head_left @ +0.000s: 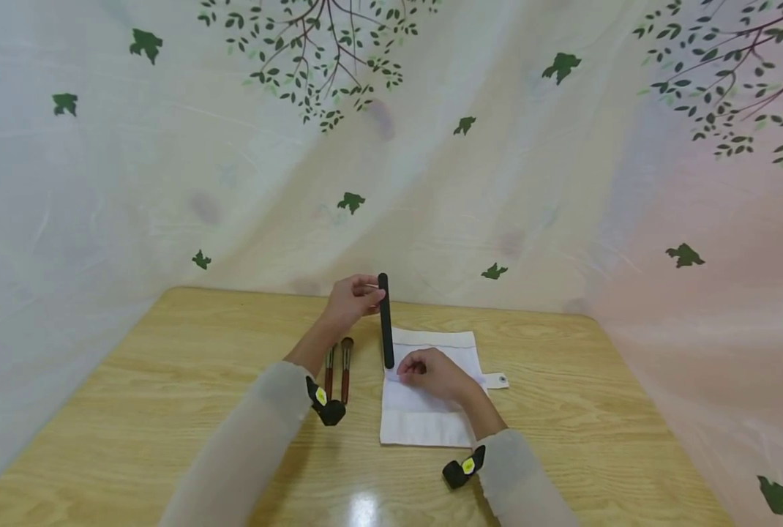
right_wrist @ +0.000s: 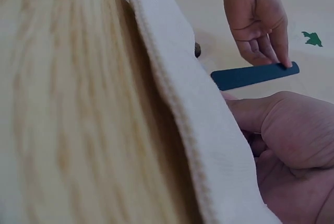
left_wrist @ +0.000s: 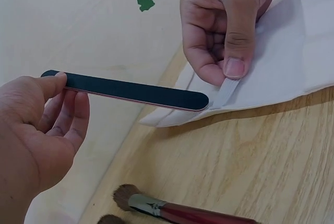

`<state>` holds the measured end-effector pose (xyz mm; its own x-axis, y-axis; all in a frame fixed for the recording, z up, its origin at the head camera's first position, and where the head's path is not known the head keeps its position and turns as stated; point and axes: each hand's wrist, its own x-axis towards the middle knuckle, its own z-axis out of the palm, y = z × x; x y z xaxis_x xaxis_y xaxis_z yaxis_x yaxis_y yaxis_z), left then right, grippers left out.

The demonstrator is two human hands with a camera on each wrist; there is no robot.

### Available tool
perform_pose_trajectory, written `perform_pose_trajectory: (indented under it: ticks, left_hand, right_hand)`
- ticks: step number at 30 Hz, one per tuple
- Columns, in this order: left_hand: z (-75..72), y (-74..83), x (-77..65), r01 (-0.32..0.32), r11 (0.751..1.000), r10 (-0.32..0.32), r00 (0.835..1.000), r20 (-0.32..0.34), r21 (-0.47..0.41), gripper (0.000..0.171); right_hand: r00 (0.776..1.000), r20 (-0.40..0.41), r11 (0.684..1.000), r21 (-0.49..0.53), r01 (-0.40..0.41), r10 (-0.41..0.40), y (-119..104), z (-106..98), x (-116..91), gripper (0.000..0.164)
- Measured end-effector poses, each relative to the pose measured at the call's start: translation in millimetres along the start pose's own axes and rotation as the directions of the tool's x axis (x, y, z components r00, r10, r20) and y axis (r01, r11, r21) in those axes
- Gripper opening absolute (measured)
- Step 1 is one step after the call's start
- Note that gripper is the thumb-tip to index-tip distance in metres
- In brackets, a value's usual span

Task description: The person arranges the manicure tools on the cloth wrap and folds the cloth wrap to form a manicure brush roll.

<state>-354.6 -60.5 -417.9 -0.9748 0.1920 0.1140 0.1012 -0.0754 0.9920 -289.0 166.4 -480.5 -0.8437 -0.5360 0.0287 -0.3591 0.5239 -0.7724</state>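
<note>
My head camera looks forward and down from farthest off, taking in the bench (head_left: 135, 410) across the lower half of the frame and the leafy backdrop (head_left: 431, 183) above it. My left wrist camera sits close behind my left hand (left_wrist: 44, 127) at the left edge, facing along the black strip (left_wrist: 135, 89) toward my right hand (left_wrist: 224, 25) at upper right, while my right wrist camera looks low and nearest along the edge of the white cloth (right_wrist: 193, 93), my right hand filling the lower right. All three views share both hands, the strip and part of the cloth.
</note>
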Motion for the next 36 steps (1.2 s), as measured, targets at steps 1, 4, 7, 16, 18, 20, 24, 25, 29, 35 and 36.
perform_pose_trajectory:
  ticks: [1,4,7,16,18,20,24,25,29,35,36]
  left_hand:
    - [1.3,-1.4,0.3,0.005,1.0,-0.005,1.0,-0.004,-0.005,0.03]
    - [4.8,-7.1,2.0,0.028,0.999,-0.028,0.999,-0.018,-0.016,0.031]
    - [7.2,-13.5,3.9,0.047,0.998,-0.048,0.998,-0.028,-0.032,0.031]
    - [13.9,-28.9,11.2,0.1,0.993,-0.102,0.994,-0.03,-0.062,0.032]
    - [15.2,-31.3,11.9,0.107,0.992,-0.109,0.994,-0.027,-0.065,0.033]
    - [16.7,-32.8,12.0,0.11,0.992,-0.112,0.993,-0.027,-0.063,0.033]
    - [20.3,-33.5,10.4,0.11,0.994,-0.111,0.994,-0.026,-0.022,0.034]
    - [21.3,-33.5,9.9,0.112,0.994,-0.112,0.993,-0.025,-0.012,0.035]
    - [24.4,-34.9,9.0,0.112,0.994,-0.112,0.994,-0.015,0.006,0.038]
    - [24.2,-38.4,7.8,0.106,0.994,-0.105,0.994,-0.019,0.029,0.039]
    - [23.6,-39.2,7.5,0.102,0.994,-0.101,0.995,-0.021,0.039,0.039]
  right_hand:
    - [1.0,-0.001,1.0,-0.001,0.0,0.0,0,0,0,0.007]
    - [1.0,-0.003,1.0,-0.005,0.004,-0.004,-1,-1,-1,0.011]
    - [1.0,-0.007,1.0,-0.006,0.01,-0.01,-2,-1,-1,0.013]
    - [1.0,-0.011,1.0,-0.008,0.028,-0.028,-2,-1,-2,0.014]
    - [1.0,-0.007,1.0,-0.01,0.029,-0.029,-2,-2,-2,0.015]
    - [1.0,-0.006,0.999,-0.014,0.03,-0.03,-2,-2,-2,0.014]
    - [1.0,-0.006,0.999,-0.022,0.027,-0.027,-3,-3,-1,0.014]
    - [1.0,-0.005,0.999,-0.023,0.027,-0.028,-2,-4,-1,0.014]
    - [1.0,0.003,0.999,-0.028,0.022,-0.022,-3,-4,-1,0.014]
    - [1.0,0.015,1.0,-0.013,0.024,-0.024,-3,-3,-1,0.016]
    - [1.0,0.017,1.0,-0.01,0.023,-0.023,-2,-3,-1,0.016]
